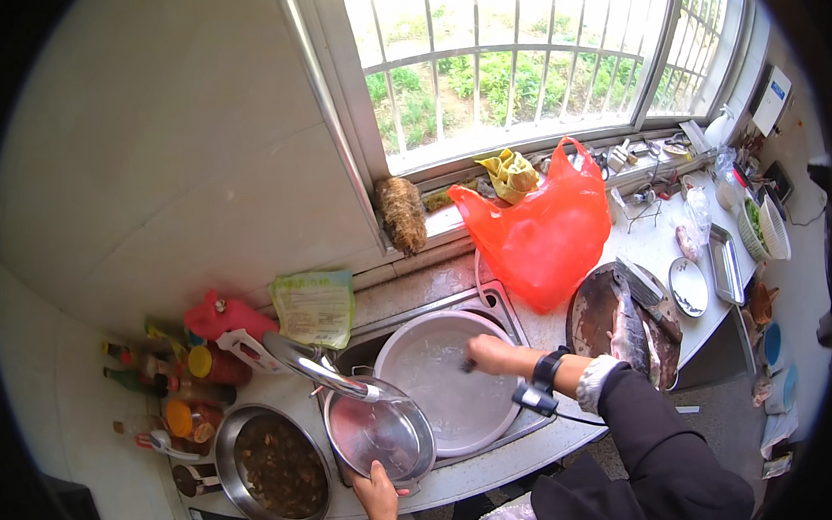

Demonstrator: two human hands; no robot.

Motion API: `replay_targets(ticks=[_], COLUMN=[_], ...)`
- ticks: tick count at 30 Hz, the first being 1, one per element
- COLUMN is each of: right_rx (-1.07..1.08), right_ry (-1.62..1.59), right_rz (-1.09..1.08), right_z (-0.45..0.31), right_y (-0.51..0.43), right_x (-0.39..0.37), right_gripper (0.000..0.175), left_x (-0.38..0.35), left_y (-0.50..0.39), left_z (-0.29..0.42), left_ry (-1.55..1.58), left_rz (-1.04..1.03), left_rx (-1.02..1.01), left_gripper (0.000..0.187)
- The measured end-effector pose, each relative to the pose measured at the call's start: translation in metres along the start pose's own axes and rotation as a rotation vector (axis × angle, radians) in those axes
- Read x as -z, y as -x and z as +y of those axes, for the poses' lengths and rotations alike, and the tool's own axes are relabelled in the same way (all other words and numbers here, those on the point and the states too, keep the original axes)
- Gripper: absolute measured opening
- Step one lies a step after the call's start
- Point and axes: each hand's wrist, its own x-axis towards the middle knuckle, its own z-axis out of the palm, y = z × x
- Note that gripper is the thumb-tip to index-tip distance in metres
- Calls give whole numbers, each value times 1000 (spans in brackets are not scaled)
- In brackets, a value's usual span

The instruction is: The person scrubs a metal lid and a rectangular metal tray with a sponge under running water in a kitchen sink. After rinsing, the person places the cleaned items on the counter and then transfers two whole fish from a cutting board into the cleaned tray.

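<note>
My left hand (378, 494) grips the near rim of a round stainless-steel pan (374, 426), which is tilted under the chrome faucet (324, 373). Its fingers lie partly hidden beneath the pan. Over a large pale plastic basin (421, 404) of cloudy water in the sink, my right hand (489, 355) is closed on a small dark object (468, 365), too small to identify. To the right, a fish (624, 328) lies on a round chopping board (586, 309) with a cleaver (639, 283) across it. A steel bowl (225, 466) of dark pieces in liquid stands at the left.
A red plastic bag (539, 235) stands behind the sink, near a loofah-like brown roll (402, 216). Jars (217, 363) and bottles crowd the left corner. A white plate (688, 287) and a metal tray (725, 263) lie beyond the board. The counter edge (533, 462) runs along the front.
</note>
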Motion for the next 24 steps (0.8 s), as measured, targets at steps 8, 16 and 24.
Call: replay_targets(ticks=[8, 16, 24], right_rx=[353, 90, 257], right_ry=[57, 505, 285], right_rz=[285, 1061, 1170], right_z=[-17, 1, -32], right_y=[8, -95, -71], right_x=[79, 241, 230], right_gripper=[25, 49, 28], left_x=[-11, -7, 14], left_y=[6, 27, 43], left_z=[17, 9, -1], left_ry=[55, 124, 331], left_rz=[14, 44, 55], left_rx=[95, 234, 228], left_gripper=[43, 40, 44])
